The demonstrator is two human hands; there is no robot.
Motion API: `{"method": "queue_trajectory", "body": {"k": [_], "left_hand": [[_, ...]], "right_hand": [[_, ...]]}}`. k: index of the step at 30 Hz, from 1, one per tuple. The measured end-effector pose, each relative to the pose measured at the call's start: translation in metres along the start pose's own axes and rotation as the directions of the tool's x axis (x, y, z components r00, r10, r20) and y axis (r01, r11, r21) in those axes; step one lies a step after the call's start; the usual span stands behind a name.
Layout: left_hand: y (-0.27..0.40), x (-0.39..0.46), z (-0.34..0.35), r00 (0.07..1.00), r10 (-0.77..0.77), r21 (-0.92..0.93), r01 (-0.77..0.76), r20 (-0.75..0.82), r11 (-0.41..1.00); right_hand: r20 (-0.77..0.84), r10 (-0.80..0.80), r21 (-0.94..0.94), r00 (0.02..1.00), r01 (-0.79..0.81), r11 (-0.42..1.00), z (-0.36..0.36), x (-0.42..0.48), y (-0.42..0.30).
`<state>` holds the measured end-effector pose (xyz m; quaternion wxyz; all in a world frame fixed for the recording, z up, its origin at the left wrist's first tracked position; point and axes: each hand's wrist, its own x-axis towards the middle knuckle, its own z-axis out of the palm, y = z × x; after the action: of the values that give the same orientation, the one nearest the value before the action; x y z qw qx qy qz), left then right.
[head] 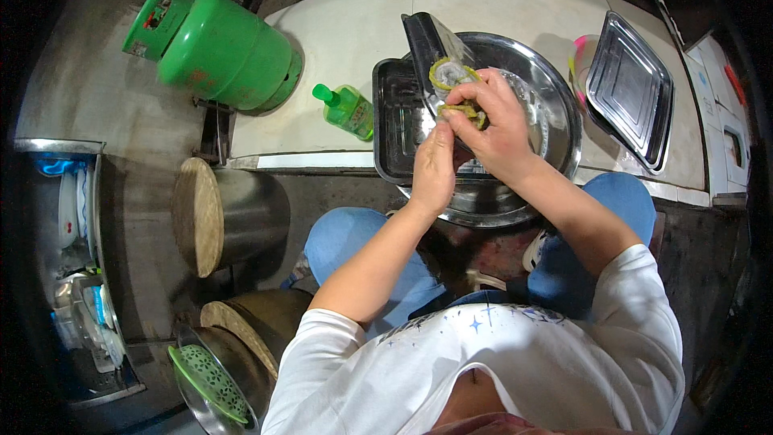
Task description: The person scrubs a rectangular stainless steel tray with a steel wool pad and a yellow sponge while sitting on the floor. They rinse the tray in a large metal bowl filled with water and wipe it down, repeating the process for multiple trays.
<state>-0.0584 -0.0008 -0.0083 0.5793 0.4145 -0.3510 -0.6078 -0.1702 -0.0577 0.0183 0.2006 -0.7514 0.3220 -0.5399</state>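
Observation:
Both hands meet above a wide metal basin (pixel 564 96) in front of me. My right hand (pixel 495 115) grips a crumpled grey-and-yellow cloth (pixel 453 75), its fingers curled around the lower part. The fingertips of my left hand (pixel 436 163) touch the cloth's lower edge; how firmly they pinch it cannot be told. Behind the cloth, a dark rectangular tray (pixel 426 42) stands tilted. Another dark tray (pixel 395 121) lies flat at the basin's left side, partly hidden. Whitish suds show inside the basin. Left of the trays is a green bottle of liquid (pixel 350 112).
A green gas cylinder (pixel 223 51) lies left on the pale ledge (pixel 338 18). Shiny rectangular trays (pixel 631 90) lean at the right, by a pink-rimmed container (pixel 580 66). Large pots (pixel 253 211) and a green colander (pixel 211 380) are at the lower left.

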Motion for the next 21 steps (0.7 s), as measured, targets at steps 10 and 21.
{"method": "queue_trajectory", "body": {"k": [10, 21], "left_hand": [[0.020, 0.022, -0.027, 0.995, 0.039, -0.255, -0.061, -0.091, 0.965], [0.030, 0.031, -0.038, 0.965, 0.228, 0.232, -0.195, -0.128, 0.953]], "right_hand": [[0.380, 0.092, -0.198, 0.920, -0.016, 0.980, -0.022, -0.062, 0.055], [0.567, 0.307, -0.328, 0.764, -0.132, 0.935, -0.070, -0.076, 0.117]]}}
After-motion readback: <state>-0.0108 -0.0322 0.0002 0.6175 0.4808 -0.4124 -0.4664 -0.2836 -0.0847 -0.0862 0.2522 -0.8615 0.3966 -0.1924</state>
